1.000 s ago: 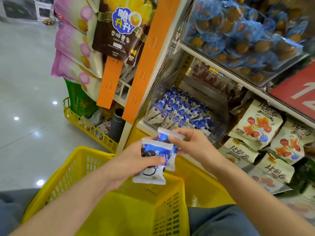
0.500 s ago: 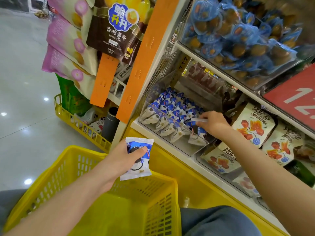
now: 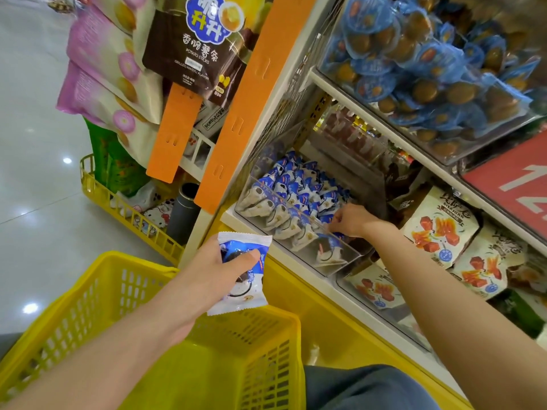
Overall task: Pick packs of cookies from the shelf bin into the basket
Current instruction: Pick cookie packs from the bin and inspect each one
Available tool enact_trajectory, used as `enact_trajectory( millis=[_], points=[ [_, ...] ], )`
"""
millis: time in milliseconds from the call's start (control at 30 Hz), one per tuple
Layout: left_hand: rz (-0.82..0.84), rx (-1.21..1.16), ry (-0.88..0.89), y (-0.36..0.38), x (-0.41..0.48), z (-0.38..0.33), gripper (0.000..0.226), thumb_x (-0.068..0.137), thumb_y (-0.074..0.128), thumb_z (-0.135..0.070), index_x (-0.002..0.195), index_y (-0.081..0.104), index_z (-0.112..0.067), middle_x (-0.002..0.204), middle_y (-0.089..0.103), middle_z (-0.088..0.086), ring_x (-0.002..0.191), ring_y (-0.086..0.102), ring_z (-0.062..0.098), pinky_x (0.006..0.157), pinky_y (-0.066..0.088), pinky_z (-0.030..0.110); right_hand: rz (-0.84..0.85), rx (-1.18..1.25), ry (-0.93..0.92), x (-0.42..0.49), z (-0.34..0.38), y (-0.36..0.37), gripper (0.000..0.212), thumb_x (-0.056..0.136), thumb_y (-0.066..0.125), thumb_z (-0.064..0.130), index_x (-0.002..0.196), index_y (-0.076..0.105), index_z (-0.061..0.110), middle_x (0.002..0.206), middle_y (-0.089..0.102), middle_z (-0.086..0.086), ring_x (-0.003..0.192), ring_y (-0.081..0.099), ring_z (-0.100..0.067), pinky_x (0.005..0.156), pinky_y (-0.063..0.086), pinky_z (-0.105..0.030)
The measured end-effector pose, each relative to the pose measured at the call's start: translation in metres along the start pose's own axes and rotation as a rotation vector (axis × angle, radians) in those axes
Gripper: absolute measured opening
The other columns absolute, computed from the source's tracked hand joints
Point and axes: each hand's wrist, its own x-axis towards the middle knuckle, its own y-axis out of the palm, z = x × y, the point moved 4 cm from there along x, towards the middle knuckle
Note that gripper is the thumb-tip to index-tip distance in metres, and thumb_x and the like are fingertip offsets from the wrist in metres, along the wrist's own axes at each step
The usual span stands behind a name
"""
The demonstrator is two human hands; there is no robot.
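1. Watching the feed, I am seeing the shelf [image 3: 373, 115] filling the right side, with its upper tier and a red sign running out of the frame.
2. The yellow basket [image 3: 97, 279] is sitting low in front of the person, close to the foot of the shelf. The left forearm is covering much of its floor, so I am not making out whether any packs are lying inside.
3. The clear bin [image 3: 349, 258] is standing on the lower tier, and the blue-and-white packs of cookies [image 3: 296, 184] are piled in it up to the front wall.
4. The right hand [image 3: 352, 218] is reaching over that wall, knuckles up and fingers curled down among the packs. The fingertips are buried, so I cannot tell whether it is pinching one or only feeling for one.
5. The left hand [image 3: 216, 267] is gripping one cookie pack [image 3: 239, 300], thumb across its face, holding it above the basket's far rim and not in it.
6. I am judging this as mid-pick: one pack is waiting over the basket while the other hand is going for another. The next move is calling for a firm pinch on a single wrapper and a lift clear of the bin wall. Both packs are then needing release over the basket's open middle.
7. The print on the wrappers is proving too small for me to read.
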Motion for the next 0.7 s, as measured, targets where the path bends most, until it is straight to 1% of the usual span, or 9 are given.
enact_trajectory(
  millis=[67, 133, 200, 300, 400, 500, 567, 633, 700],
  points=[
    [0.021, -0.039, -0.017, 0.002, -0.002, -0.001, 0.028, 0.089, 0.057, -0.027, 0.115, 0.054, -0.019, 0.068, 0.054, 0.003, 0.030, 0.036, 0.004, 0.034, 0.028, 0.011, -0.054, 0.044, 0.050, -0.002, 0.000, -0.003, 0.034, 0.092, 0.050, 0.042, 0.075, 0.054, 0.013, 0.077, 0.057, -0.005, 0.072, 0.055, -0.019, 0.062, 0.042, -0.029],
    [0.031, -0.123, -0.046, 0.002, -0.004, 0.000, 0.025, 0.088, 0.058, -0.026, 0.112, 0.057, -0.020, 0.077, 0.062, 0.010, 0.046, 0.042, 0.009, 0.044, 0.033, 0.017, -0.188, 0.094, 0.054, -0.011, 0.004, -0.006, 0.034, 0.093, 0.045, 0.045, 0.086, 0.058, 0.014, 0.076, 0.058, -0.001, 0.067, 0.055, -0.016, 0.058, 0.041, -0.028],
    [0.021, -0.150, -0.054, 0.001, -0.005, 0.001, 0.023, 0.088, 0.058, -0.027, 0.110, 0.058, -0.021, 0.083, 0.066, 0.013, 0.056, 0.043, 0.016, 0.047, 0.033, 0.021, -0.391, 0.167, -0.056, -0.026, 0.013, -0.009, 0.030, 0.095, 0.044, 0.042, 0.095, 0.059, 0.017, 0.077, 0.059, 0.004, 0.066, 0.055, -0.012, 0.062, 0.045, -0.030],
    [0.013, -0.146, -0.007, 0.001, -0.006, 0.003, 0.016, 0.089, 0.057, -0.028, 0.104, 0.059, -0.027, 0.073, 0.067, 0.002, 0.046, 0.040, 0.011, 0.039, 0.032, 0.016, -0.626, 0.368, -0.343, -0.066, 0.038, -0.009, 0.020, 0.095, 0.047, 0.032, 0.100, 0.061, 0.019, 0.081, 0.059, 0.010, 0.066, 0.054, -0.002, 0.061, 0.047, -0.019],
    [0.031, -0.138, 0.053, 0.003, -0.006, 0.004, 0.010, 0.090, 0.055, -0.025, 0.098, 0.058, -0.030, 0.049, 0.059, -0.017, 0.037, 0.046, -0.002, 0.037, 0.034, 0.009, -0.528, 0.646, -0.554, -0.103, 0.067, 0.010, 0.023, 0.095, 0.044, 0.035, 0.090, 0.061, 0.020, 0.078, 0.064, 0.005, 0.068, 0.058, -0.008, 0.058, 0.048, -0.026],
    [0.021, -0.140, 0.088, 0.004, -0.005, 0.008, 0.012, 0.090, 0.056, -0.021, 0.100, 0.062, -0.022, 0.061, 0.067, -0.015, 0.047, 0.055, -0.007, 0.041, 0.037, 0.009, -0.285, 0.822, -0.586, -0.122, 0.089, 0.039, 0.026, 0.093, 0.047, 0.036, 0.091, 0.064, 0.017, 0.082, 0.066, 0.000, 0.076, 0.061, -0.014, 0.072, 0.052, -0.039],
    [0.011, -0.126, 0.088, 0.004, -0.003, 0.013, 0.015, 0.089, 0.058, -0.018, 0.103, 0.063, -0.020, 0.069, 0.068, -0.009, 0.048, 0.056, -0.006, 0.041, 0.037, 0.009, -0.197, 0.945, -0.589, -0.123, 0.098, 0.052, 0.017, 0.092, 0.054, 0.026, 0.081, 0.065, 0.019, 0.077, 0.066, -0.005, 0.073, 0.061, -0.022, 0.075, 0.052, -0.046],
    [0.009, -0.095, 0.090, 0.005, -0.001, 0.018, 0.018, 0.087, 0.059, -0.012, 0.104, 0.061, -0.018, 0.075, 0.067, -0.005, 0.048, 0.055, -0.007, 0.041, 0.037, 0.007, -0.160, 1.068, -0.572, -0.119, 0.101, 0.060, 0.020, 0.090, 0.058, 0.016, 0.072, 0.063, 0.024, 0.068, 0.063, -0.001, 0.065, 0.058, -0.013, 0.070, 0.053, -0.040],
    [0.011, -0.060, 0.101, 0.007, 0.002, 0.023, 0.024, 0.086, 0.061, -0.006, 0.107, 0.059, -0.017, 0.086, 0.068, -0.001, 0.060, 0.061, -0.005, 0.047, 0.042, 0.007, -0.088, 1.197, -0.522, -0.113, 0.101, 0.070, 0.021, 0.089, 0.059, 0.013, 0.071, 0.063, 0.022, 0.063, 0.062, 0.004, 0.057, 0.057, -0.003, 0.058, 0.052, -0.023]
  ],
)
